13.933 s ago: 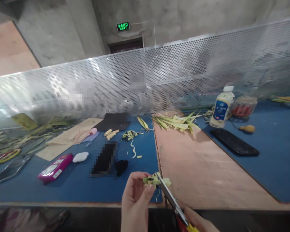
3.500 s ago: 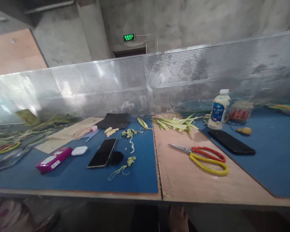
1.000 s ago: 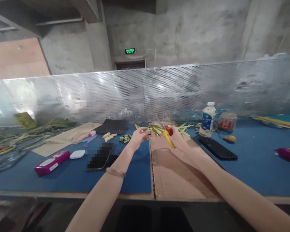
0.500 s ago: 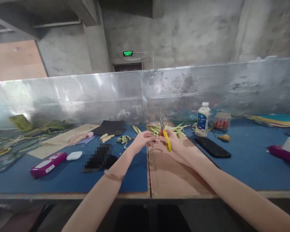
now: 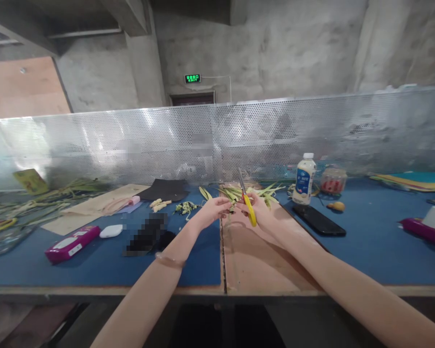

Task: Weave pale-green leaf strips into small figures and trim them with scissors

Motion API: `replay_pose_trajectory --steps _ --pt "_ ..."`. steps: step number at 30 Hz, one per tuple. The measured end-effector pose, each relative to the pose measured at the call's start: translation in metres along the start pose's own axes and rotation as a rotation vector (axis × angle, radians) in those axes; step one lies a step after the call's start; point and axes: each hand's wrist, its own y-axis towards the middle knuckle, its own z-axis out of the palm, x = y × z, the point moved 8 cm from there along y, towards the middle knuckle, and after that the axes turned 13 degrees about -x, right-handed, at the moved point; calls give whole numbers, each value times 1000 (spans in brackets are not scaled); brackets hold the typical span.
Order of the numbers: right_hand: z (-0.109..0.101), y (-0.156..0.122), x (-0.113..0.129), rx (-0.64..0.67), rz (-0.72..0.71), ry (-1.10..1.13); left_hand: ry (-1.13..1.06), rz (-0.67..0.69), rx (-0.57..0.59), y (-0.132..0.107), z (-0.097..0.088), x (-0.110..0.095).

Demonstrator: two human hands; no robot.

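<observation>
My left hand (image 5: 214,210) pinches a small green piece of plant strip (image 5: 232,207) above the table's middle. Facing it, my right hand (image 5: 256,209) also has its fingertips at that piece. Scissors with yellow handles (image 5: 252,215) hang in my right hand, their blades pointing up and away from me. Thin pale strands trail down below the fingers. Behind both hands lies a loose pile of long green leaf strips (image 5: 271,191). How each fingertip grips the small piece is too fine to make out.
To the left are a small green woven bundle (image 5: 185,208), beige pieces (image 5: 160,205), a black sheet (image 5: 165,190), a white case (image 5: 111,231) and a purple tissue pack (image 5: 72,244). A bottle (image 5: 304,180), a jar (image 5: 333,181) and a black phone (image 5: 319,220) stand or lie right. A perforated metal screen (image 5: 130,145) closes the back.
The hands stay nearly in place, with only slight finger movement around the small green piece. The scissors remain in my right hand, and the view shifts slightly.
</observation>
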Motion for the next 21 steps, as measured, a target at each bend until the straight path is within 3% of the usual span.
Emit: replay_pose_trajectory --steps 21 --pt "-1 2 -5 -4 -40 -32 -110 -101 15 5 -2 9"
